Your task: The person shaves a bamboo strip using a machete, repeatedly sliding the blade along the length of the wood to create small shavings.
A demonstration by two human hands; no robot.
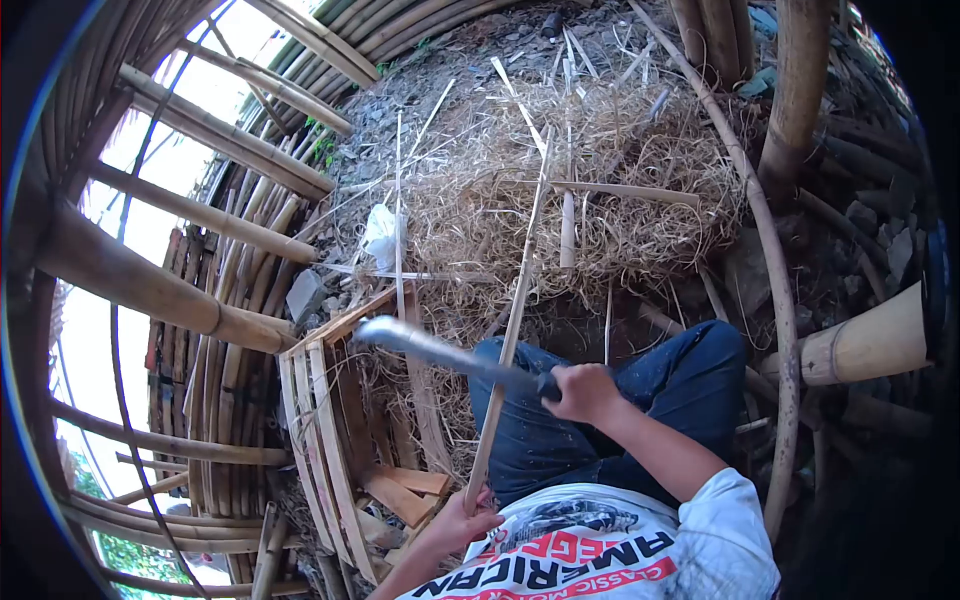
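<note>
My right hand (582,393) is wrapped round the dark handle of a machete (440,352), whose blade points left and is smeared by motion. The blade crosses a long, thin bamboo strip (520,285) that runs from my lap out over the shavings. Close to my belly, my left hand (467,520) grips the near end of that strip. Both hands are over or beside my bent legs in blue trousers (530,440).
A heap of curly bamboo shavings (640,230) lies ahead. To the left stands a wooden crate (318,440) with wood blocks (398,495) inside. A white plastic bag (380,237) rests beyond it. Bamboo poles (200,300) form the left wall; a long pole (770,270) and a thick cut bamboo (850,345) are at right.
</note>
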